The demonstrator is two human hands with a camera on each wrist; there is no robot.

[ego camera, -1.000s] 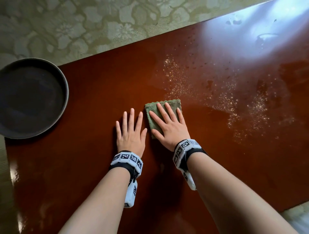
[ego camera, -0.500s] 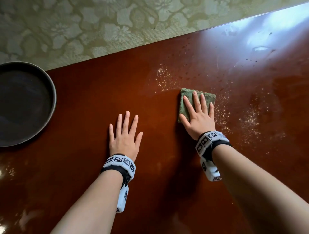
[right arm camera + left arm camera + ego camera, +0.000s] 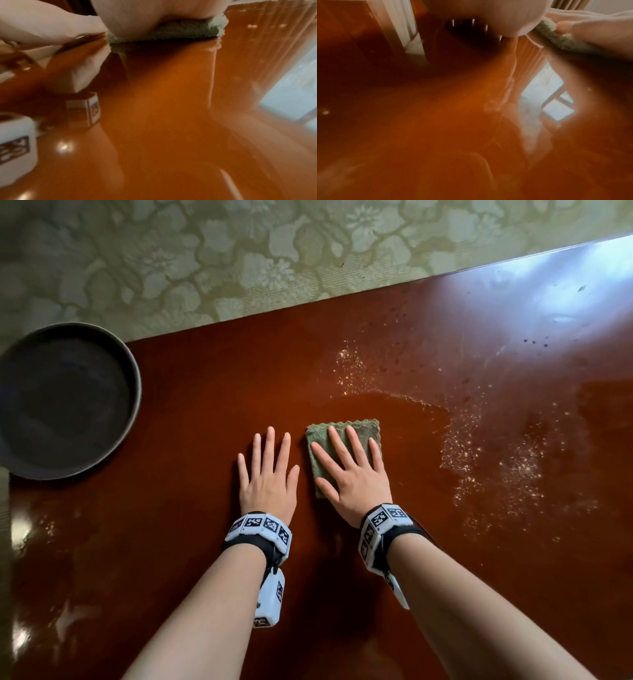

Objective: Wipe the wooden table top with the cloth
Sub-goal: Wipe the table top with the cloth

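A folded green cloth (image 3: 356, 433) lies on the glossy reddish-brown wooden table top (image 3: 191, 412). My right hand (image 3: 352, 470) presses flat on the cloth with straight, spread fingers. The left hand (image 3: 269, 470) lies flat on the bare wood just left of the cloth, fingers straight. Pale crumbs (image 3: 493, 467) are scattered to the right of the cloth, and more crumbs (image 3: 349, 368) lie beyond it. In the right wrist view the cloth (image 3: 180, 32) shows squeezed under my palm. The left wrist view shows the cloth (image 3: 556, 39) at the upper right under the other hand.
A dark round tray (image 3: 65, 398) sits at the table's left end, partly over the edge. The table's far edge runs diagonally, with a green patterned floor mat (image 3: 205, 261) beyond it. Bright window glare (image 3: 561, 278) lies on the far right of the wood.
My right hand slid the cloth out to the right, into the crumbs, and has now drawn it back left beside the left hand. The left hand stayed flat on the table.
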